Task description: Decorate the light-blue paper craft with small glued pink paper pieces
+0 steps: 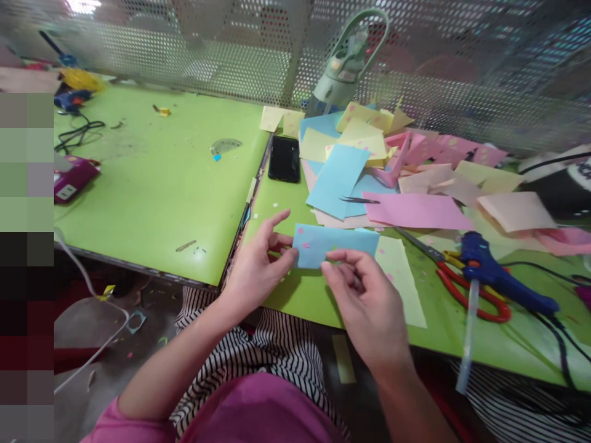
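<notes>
A folded light-blue paper card [318, 237] with small pink pieces stuck on it is held up over the near edge of the green table. My left hand [261, 261] grips its left edge between thumb and bent fingers, the index finger stretched out above. Thumb and forefinger of my right hand [364, 295] pinch together at the card's lower edge; a small green speck lies just above them on the card. Under and behind my right hand rests a pale yellow-green sheet [409, 283] with pink spots.
Behind the card lie a black phone [284, 159], tweezers [360, 200] on a pink sheet [415, 211], and piled coloured papers [339, 178]. Red-handled scissors [462, 295] and a blue glue gun [503, 277] sit right. A green-lidded bottle [337, 80] stands at the back mesh. A protractor [226, 146] lies left.
</notes>
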Demonstrator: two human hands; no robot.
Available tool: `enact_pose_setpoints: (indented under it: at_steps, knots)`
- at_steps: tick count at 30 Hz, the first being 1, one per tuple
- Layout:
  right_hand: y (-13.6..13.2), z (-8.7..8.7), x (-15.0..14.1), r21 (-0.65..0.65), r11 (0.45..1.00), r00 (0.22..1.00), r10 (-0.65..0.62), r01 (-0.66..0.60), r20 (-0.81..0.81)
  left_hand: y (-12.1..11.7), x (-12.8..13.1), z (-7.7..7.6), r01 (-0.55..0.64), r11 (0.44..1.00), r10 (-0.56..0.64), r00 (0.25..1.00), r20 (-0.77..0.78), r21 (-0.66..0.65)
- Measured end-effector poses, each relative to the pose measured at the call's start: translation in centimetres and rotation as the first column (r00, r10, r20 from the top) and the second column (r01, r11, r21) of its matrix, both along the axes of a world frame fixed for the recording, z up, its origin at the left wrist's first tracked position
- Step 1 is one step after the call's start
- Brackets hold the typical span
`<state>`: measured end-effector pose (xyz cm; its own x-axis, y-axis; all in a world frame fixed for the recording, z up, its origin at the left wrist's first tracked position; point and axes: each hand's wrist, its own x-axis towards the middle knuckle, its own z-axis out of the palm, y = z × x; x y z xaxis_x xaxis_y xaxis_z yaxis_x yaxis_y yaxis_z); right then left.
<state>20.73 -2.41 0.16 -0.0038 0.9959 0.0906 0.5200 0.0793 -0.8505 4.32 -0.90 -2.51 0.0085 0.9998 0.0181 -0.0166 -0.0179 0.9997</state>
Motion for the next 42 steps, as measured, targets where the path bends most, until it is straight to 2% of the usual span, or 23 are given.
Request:
enact_pose_setpoints:
  at_steps: [3, 5, 7, 8, 10, 12, 15, 17, 21, 24, 26, 30, 34, 37, 39, 40, 42]
  knots:
    - [-0.7, 0.9, 2.5, 0.100, 0.995, 0.991, -0.037, 0.025, 0.125, 0.2, 0.0, 0.1, 0.007, 1.000, -0.007, 0.999, -0.038, -0.008]
    - [-0.2, 1.1, 4.2, 0.269, 0.963, 0.955, -0.104, 0.027, 0.277, 0.3, 0.0, 0.2, 0.020, 1.000, -0.021, 0.996, -0.092, -0.019]
    - [1.1, 0.8, 5.5, 0.416, 0.908, 0.894, -0.144, -0.051, 0.424, 0.3, 0.1, 0.3, 0.035, 0.999, -0.037, 0.987, -0.156, -0.018]
    - [1.8, 0.5, 5.9, 0.430, 0.895, 0.870, -0.116, -0.118, 0.480, 0.3, 0.2, 0.3, 0.042, 0.999, -0.043, 0.982, -0.185, -0.013]
    - [3.3, -0.3, 6.3, 0.364, 0.900, 0.843, 0.007, -0.239, 0.538, 0.3, 0.3, 0.3, 0.051, 0.999, -0.051, 0.973, -0.224, -0.009]
    - [4.3, -1.1, 6.2, 0.284, 0.910, 0.839, 0.111, -0.301, 0.533, 0.2, 0.3, 0.2, 0.052, 0.998, -0.055, 0.969, -0.241, -0.018]
    - [4.4, -1.6, 5.5, 0.265, 0.907, 0.851, 0.160, -0.326, 0.501, 0.3, 0.4, 0.0, 0.053, 0.998, -0.057, 0.970, -0.238, -0.023]
    - [4.0, -1.3, 5.2, 0.282, 0.897, 0.856, 0.171, -0.340, 0.489, 0.4, 0.4, -0.1, 0.054, 0.998, -0.055, 0.973, -0.225, -0.011]
    - [4.0, 0.7, 6.8, 0.326, 0.891, 0.862, 0.124, -0.315, 0.492, 0.6, 0.5, -0.1, 0.016, 1.000, -0.014, 0.978, -0.208, 0.008]
    - [5.3, 2.4, 10.1, 0.333, 0.922, 0.853, -0.006, -0.197, 0.522, 0.4, 0.4, 0.0, -0.015, 1.000, 0.017, 0.980, -0.198, 0.012]
    - [6.5, 3.0, 12.4, 0.296, 0.944, 0.826, -0.050, -0.144, 0.561, 0.3, 0.3, 0.0, -0.009, 1.000, 0.010, 0.983, -0.181, 0.006]
    - [8.0, 2.2, 14.9, 0.145, 0.978, 0.770, 0.026, -0.152, 0.637, 0.1, 0.1, -0.1, 0.009, 0.999, -0.014, 0.992, -0.124, -0.040]
    - [7.9, 1.1, 14.4, 0.080, 0.982, 0.764, 0.080, -0.171, 0.640, -0.4, -0.1, 0.0, 0.015, 0.998, -0.023, 0.992, -0.121, -0.065]
    - [7.4, 1.1, 14.1, 0.067, 0.984, 0.767, 0.087, -0.167, 0.635, -1.6, -0.7, 0.4, -0.067, 0.997, 0.071, 0.967, -0.243, 0.028]
    - [7.0, 1.5, 14.6, 0.059, 0.983, 0.760, 0.097, -0.175, 0.642, -2.6, -1.3, 0.8, -0.153, 0.983, 0.178, 0.914, -0.365, 0.096]
    - [6.8, 1.7, 15.1, 0.068, 0.983, 0.738, 0.082, -0.172, 0.670, -3.1, -1.6, 0.9, -0.188, 0.976, 0.216, 0.881, -0.421, 0.107]
    - [6.3, 2.1, 16.7, 0.087, 0.990, 0.618, -0.002, -0.108, 0.786, -3.8, -2.1, 0.8, -0.225, 0.969, 0.244, 0.829, -0.503, 0.100]
